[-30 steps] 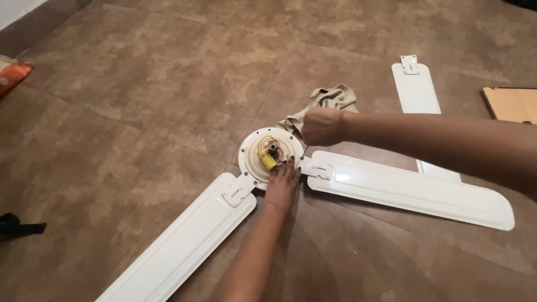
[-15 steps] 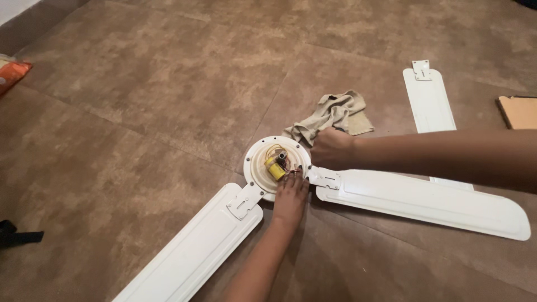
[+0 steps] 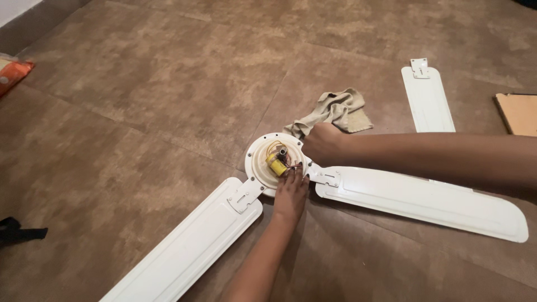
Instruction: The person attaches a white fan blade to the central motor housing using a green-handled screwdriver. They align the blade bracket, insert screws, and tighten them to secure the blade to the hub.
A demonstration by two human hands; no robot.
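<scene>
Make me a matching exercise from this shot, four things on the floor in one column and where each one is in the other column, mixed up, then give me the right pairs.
Things
1. beige cloth
2. yellow capacitor
3. loose fan blade
4. cardboard piece

Places
A. at the frame's right edge
B. inside the round fan hub, by the left hand
C. on the floor beyond the right forearm, detached from the hub
D. crumpled just behind the right hand

Pairs: 1-D, 2-B, 3-C, 4-A
</scene>
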